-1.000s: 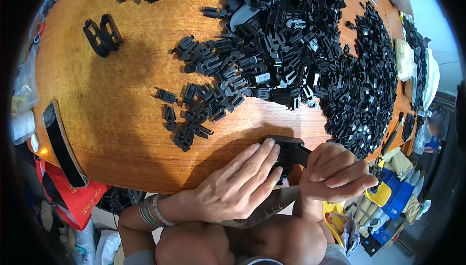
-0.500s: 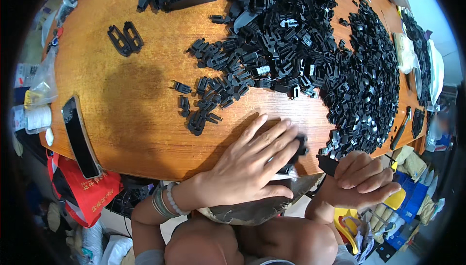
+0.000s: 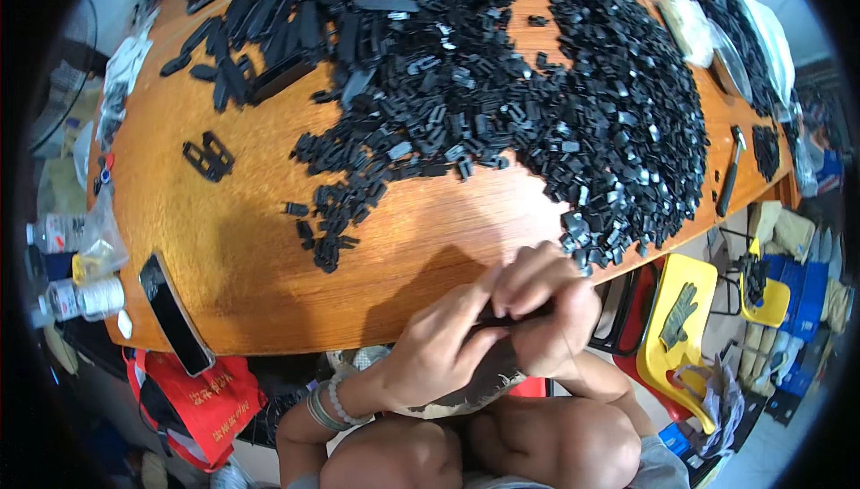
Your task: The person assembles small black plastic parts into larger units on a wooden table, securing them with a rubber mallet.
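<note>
Both hands meet just over the table's front edge. My left hand [image 3: 434, 346] is closed, its thumb and fingers pinching a dark plastic part [image 3: 489, 320] from the left. Curled around the same part from the right is my right hand [image 3: 555, 310]. Fingers cover most of the part, so its full shape is hidden. Beyond the hands lies a loose scatter of small black plastic clips [image 3: 331, 220], running back into a big heap of similar pieces [image 3: 448, 95]. Another dense pile of small black parts [image 3: 627, 113] spreads to the right.
Two slotted black oblong frames [image 3: 209, 157] lie at left on the wooden table [image 3: 260, 247]. A phone [image 3: 176, 314] rests by the front-left edge. At right lies a dark-handled hammer [image 3: 732, 174]. A yellow chair [image 3: 690, 310] with a glove [image 3: 678, 317] stands beside the table.
My left hand has lifted off the tabletop, where it lay flat beside a black part. My right hand has moved left to meet it. The view has shifted, showing more of the far table.
</note>
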Tool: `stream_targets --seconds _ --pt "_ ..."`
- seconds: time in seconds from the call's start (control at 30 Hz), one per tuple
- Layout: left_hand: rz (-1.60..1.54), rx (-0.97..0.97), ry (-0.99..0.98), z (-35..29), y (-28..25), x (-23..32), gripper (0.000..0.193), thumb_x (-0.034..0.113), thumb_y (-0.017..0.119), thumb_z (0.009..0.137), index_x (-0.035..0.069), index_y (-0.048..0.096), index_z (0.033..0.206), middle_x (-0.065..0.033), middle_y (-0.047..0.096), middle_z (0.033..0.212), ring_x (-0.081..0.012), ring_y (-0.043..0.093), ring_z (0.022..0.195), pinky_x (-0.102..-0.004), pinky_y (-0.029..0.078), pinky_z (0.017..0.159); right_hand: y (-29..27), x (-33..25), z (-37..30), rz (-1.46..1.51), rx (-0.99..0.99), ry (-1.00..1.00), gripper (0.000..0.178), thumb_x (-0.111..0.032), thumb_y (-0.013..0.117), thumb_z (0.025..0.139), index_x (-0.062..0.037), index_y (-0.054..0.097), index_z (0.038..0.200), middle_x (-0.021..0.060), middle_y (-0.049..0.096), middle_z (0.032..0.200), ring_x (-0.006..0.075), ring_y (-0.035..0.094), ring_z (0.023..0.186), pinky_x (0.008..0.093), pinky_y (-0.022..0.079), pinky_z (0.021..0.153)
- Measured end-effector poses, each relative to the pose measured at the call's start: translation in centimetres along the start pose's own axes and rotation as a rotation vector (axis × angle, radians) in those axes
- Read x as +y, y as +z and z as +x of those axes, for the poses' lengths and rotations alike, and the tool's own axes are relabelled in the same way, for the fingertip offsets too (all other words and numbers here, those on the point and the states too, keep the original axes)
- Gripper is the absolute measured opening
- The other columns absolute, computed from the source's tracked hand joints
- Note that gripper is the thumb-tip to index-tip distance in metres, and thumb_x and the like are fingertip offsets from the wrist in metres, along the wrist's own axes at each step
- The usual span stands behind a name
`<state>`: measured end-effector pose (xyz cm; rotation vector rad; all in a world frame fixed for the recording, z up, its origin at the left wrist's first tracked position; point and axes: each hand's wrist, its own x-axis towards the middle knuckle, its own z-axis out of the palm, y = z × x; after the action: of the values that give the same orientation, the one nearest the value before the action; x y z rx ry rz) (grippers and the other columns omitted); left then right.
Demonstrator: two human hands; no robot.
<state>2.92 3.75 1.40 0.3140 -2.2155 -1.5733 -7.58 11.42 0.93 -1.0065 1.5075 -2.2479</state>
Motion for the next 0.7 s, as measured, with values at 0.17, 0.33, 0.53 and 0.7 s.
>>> stream_targets --seconds 0.17,0.33,0.53,0.7 --pt "-0.161 -0.004 -0.203 -0.7 -0.7 -1.1 0.047 0.0 0.06 0.085 -0.007 0.045 0.129 -0.0225 0.057 0.119 -0.0244 0.064 0.097 -0.0292 0.052 0.077 -5.0 -2.5 0.9 -0.577 -0.125 0.01 0.021 -0.009 0.046 0.094 0.0054 0.06 0.101 0.0167 0.061 0.095 0.0209 0.056 0.074 0.0296 0.045 0.068" --pt "-0.687 0.012 -0.403 -0.9 -1.4 -1.4 0.044 -0.006 0.047 0.091 -0.011 0.037 0.133 -0.0221 0.054 0.122 -0.0248 0.06 0.106 -0.0338 0.05 0.089 -9.9 -4.0 1.2 -0.863 0.05 0.201 0.012 0.003 0.063 0.079 0.0008 0.066 0.091 0.0087 0.059 0.084 0.0188 0.053 0.071 0.0292 0.042 0.068" --pt "-0.62 -0.066 -0.499 -0.6 -1.6 -1.1 0.043 -0.002 0.051 0.091 -0.011 0.038 0.131 -0.0195 0.056 0.117 -0.0219 0.06 0.103 -0.035 0.048 0.092 -8.1 -3.2 1.9 -1.281 -0.395 0.079 0.025 0.001 0.072 0.066 -0.0045 0.069 0.09 0.006 0.054 0.087 0.0234 0.047 0.084 0.034 0.038 0.073" --pt "-0.836 -0.094 -0.593 0.0 -1.7 -0.7 0.032 0.004 0.041 0.095 -0.01 0.042 0.124 -0.0197 0.059 0.107 -0.0259 0.062 0.098 -0.0361 0.05 0.087 -7.9 -2.6 1.7 -1.309 -0.436 0.055 0.02 0.0 0.07 0.069 -0.0043 0.066 0.089 0.0065 0.054 0.091 0.0249 0.048 0.087 0.0353 0.039 0.074"
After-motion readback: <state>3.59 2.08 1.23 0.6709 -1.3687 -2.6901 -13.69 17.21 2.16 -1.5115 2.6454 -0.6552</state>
